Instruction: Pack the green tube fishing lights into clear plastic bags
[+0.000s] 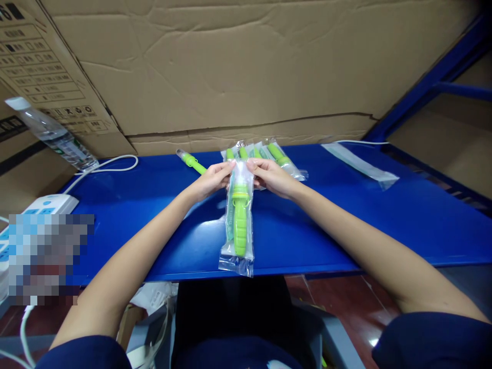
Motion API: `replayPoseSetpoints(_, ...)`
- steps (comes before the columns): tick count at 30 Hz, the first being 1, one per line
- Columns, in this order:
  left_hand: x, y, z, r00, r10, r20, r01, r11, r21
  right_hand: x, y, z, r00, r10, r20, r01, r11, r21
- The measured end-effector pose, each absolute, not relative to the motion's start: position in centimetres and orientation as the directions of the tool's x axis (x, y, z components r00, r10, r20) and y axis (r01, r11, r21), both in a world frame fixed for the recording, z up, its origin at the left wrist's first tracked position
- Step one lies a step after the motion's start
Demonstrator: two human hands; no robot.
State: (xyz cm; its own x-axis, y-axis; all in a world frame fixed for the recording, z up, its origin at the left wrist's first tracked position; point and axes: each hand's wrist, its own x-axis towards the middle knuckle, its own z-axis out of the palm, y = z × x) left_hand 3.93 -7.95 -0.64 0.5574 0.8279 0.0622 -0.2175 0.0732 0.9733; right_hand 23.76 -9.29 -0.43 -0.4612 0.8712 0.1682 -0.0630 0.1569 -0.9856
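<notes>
My left hand [216,179] and my right hand [271,176] pinch the far end of a clear plastic bag [249,241], one at each side. Inside the bag lies a lime-green item [240,225] with a ribbed handle and a collar, its handle pointing toward me. A pale printed strip shows along the bag's left side. Just beyond my hands are several similar bagged green items [277,154], partly hidden by my fingers. A loose green stick with a clear tip [191,161] lies unbagged beside my left hand.
On the blue table [326,220], a flat clear bag with a pale strip [361,164] lies at right. A water bottle [57,136] and a white power strip [57,203] with cables stand at left. Cardboard [230,66] walls the back; a blue metal frame [430,77] rises at right.
</notes>
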Motion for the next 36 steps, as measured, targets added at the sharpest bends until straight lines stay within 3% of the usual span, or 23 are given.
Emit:
replayPoseSetpoints(4, 4.0, -8.0, -0.9, 0.544, 0.833, 0.098, -0.173, -0.003, 0.985, 23.5, -9.5, -0.4, -0.436, 0.865, 0.248, -0.064, 0.245, -0.967)
replayPoseSetpoints(15, 4.1, -8.1, -0.9, 0.543, 0.828, 0.139, -0.174, -0.051, 0.983, 23.1, -10.1, -0.1, -0.331, 0.838, 0.435, 0.171, 0.506, -0.846)
replayPoseSetpoints(27, 4.3, -8.1, -0.6, 0.533, 0.802, 0.268, -0.059, -0.281, 0.958, 23.1, -10.1, -0.3, -0.269, 0.822, 0.501, 0.321, 0.567, -0.758)
replayPoseSetpoints(36, 4.6, -8.4, -0.3, 0.505, 0.797, 0.33, -0.054, -0.353, 0.934, 22.6, -10.4, -0.3, -0.232, 0.832, 0.504, 0.287, 0.553, -0.782)
